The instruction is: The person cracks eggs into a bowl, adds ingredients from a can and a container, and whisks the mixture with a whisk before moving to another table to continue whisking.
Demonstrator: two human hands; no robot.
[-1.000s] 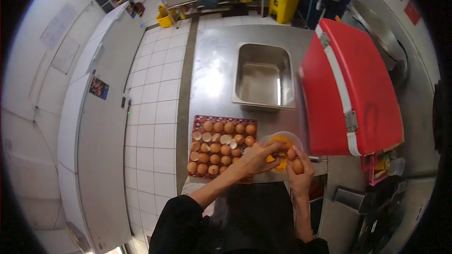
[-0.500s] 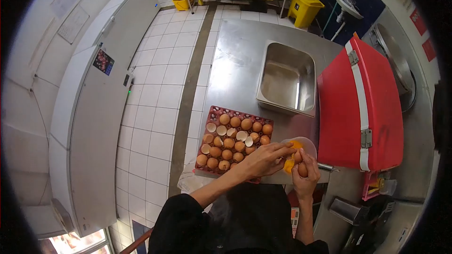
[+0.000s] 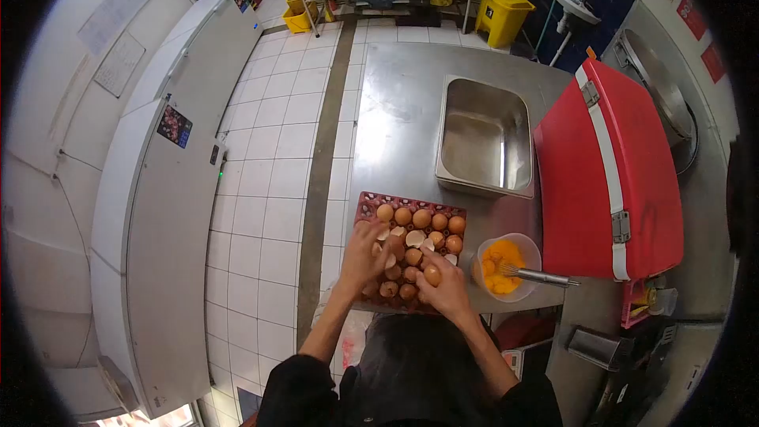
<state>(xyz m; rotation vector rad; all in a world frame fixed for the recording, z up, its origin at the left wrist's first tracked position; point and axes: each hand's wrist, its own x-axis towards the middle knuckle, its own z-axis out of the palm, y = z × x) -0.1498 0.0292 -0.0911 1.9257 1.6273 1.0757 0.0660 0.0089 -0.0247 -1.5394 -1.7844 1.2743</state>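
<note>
Reaching with two bare hands over one dark red plastic egg tray (image 3: 368, 205), set at the near side of one grey steel bench (image 3: 395, 126). With the right hand (image 3: 449, 291), grasping one smooth brown egg (image 3: 432, 275) inside curled fingers. With the left hand (image 3: 364, 259), at the tray's left side, near white-lined broken shells (image 3: 416, 238); cannot tell whether released or pinching a shell. In the farthest row, can count five brown eggs (image 3: 421, 219); cannot count the rest, partly covered. Right of the tray, counting one translucent round bowl (image 3: 534, 255) with orange yolks (image 3: 500, 253) and one metal whisk (image 3: 538, 275). Farther back, counting one rectangular steel pan (image 3: 482, 138), then one red box (image 3: 581, 182) with two latches (image 3: 621, 227).
</note>
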